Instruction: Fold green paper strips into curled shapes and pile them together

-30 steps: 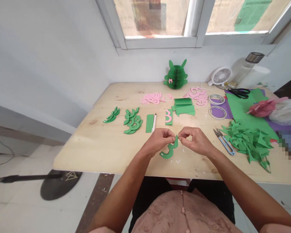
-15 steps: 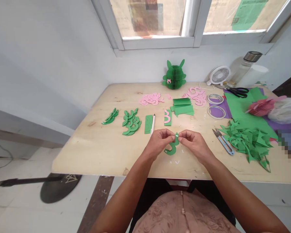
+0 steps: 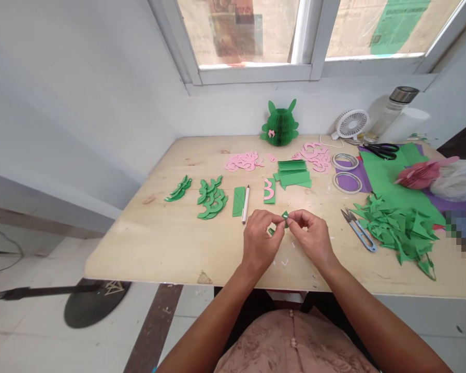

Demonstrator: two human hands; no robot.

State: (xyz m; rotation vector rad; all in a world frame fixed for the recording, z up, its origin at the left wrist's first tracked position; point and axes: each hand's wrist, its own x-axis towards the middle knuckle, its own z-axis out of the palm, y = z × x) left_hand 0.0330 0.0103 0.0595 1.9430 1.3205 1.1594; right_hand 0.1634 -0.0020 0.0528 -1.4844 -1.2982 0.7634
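Between my two hands is a curved green paper cutout [image 3: 285, 221] with a small white strip at its tip, perhaps tape. My left hand [image 3: 261, 235] pinches it from the left and hides most of its curve. From the right, the thumb and fingers of my right hand [image 3: 311, 234] are closed on the tip. A green rectangle with a pink curved cutout [image 3: 269, 190] lies just beyond. To the left are a white pen [image 3: 246, 204] and a green paper strip [image 3: 238, 201]. Further left sit two piles of green cutouts [image 3: 213, 199].
Blue-handled thread snips [image 3: 360, 231] lie right of my hands, beside green paper scraps [image 3: 399, 228]. Tape rolls [image 3: 347, 182], pink cutouts [image 3: 316, 157] and black scissors [image 3: 381, 150] are behind. A green honeycomb paper figure [image 3: 281, 128], a fan [image 3: 351, 124] and a bottle [image 3: 390, 114] stand at the back.
My left hand has turned and closed further around the green cutout, so its curved lower part is now mostly hidden. My right hand still pinches near the tip. The view has tilted slightly.
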